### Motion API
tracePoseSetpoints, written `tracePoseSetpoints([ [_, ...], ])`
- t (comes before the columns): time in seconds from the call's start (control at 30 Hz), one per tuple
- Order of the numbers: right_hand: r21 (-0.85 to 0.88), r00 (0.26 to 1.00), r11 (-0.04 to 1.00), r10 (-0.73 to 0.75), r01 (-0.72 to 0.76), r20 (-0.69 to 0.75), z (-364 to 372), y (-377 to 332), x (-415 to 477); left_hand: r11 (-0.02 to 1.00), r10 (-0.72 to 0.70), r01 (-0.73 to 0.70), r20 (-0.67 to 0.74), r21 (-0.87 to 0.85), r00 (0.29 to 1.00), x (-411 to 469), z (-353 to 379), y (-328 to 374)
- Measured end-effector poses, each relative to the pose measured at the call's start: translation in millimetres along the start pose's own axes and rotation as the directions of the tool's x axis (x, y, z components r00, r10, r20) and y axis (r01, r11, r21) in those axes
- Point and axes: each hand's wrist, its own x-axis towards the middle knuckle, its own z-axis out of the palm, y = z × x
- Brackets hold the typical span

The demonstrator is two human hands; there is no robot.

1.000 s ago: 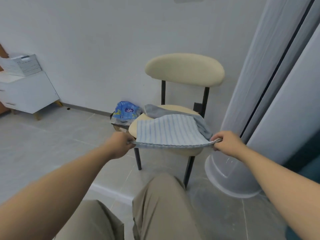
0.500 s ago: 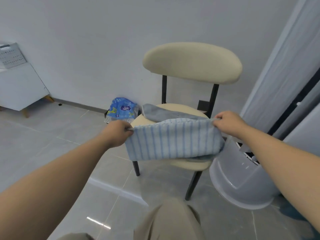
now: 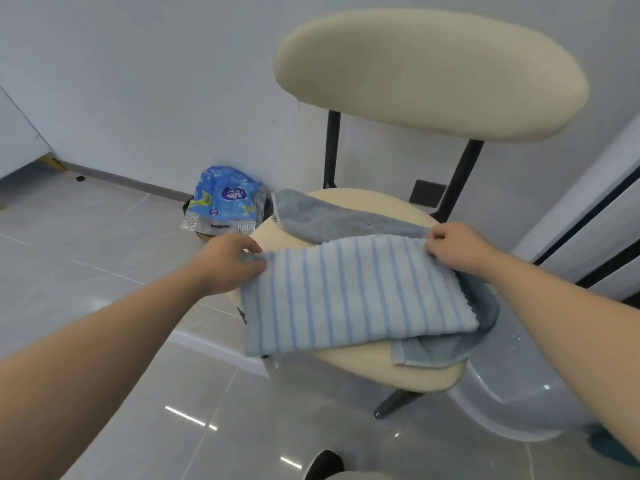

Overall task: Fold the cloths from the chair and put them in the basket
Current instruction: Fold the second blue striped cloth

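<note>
Left grip (image 3: 227,263): pinched far-left corner of striped cloth (image 3: 353,292).
Right grip (image 3: 455,249): pinched its far-right corner.
Placement: striped cloth lay over grey cloth (image 3: 329,220) on chair (image 3: 398,372) seat.

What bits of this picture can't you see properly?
All in the head view:
- Grey cloth: its middle is hidden under the striped cloth.
- Dark thing on the floor: mostly hidden behind the blue packet; maybe the basket, cannot tell.
- Packet's writing: too small to read.
</note>
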Motion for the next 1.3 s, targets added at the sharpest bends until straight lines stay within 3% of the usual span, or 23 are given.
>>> tracePoseSetpoints([
  [0.23,0.234,0.998,0.97,0.058,-0.066,0.038,7,-5,5,1.0,0.024,-0.023,0.077,-0.014,0.997,20,5,0],
  [0.37,0.391,0.992,0.913,0.124,-0.113,-0.003,5,-6,5,0.999,0.037,-0.037,0.008,-0.009,0.999,20,5,7],
  [0.47,0.505,0.985,0.856,0.161,-0.109,-0.061,0,-6,2,0.988,0.034,-0.042,-0.056,-0.152,0.998,15,-1,9],
  [0.63,0.578,0.986,0.813,0.147,-0.072,-0.084,-22,-12,-19,0.966,-0.007,-0.025,-0.121,-0.258,0.993,-15,-38,16],
  [0.7,0.539,0.99,0.84,0.121,-0.062,-0.074,-35,-20,-38,0.957,-0.009,-0.033,-0.146,-0.287,0.989,-35,-57,22],
  [1.0,0.328,0.991,0.938,-0.077,0.109,-0.109,-86,-50,-157,0.989,0.094,-0.118,-0.242,-0.085,0.966,-163,-119,52],
  [1.17,0.38,0.98,0.906,-0.137,0.184,-0.147,-110,-61,-220,0.987,0.157,-0.162,-0.297,0.009,0.942,-228,-145,61],
  [1.3,0.465,0.978,0.862,-0.157,0.202,-0.136,-124,-69,-262,0.976,0.191,-0.166,-0.19,0.14,0.963,-271,-161,71],
])
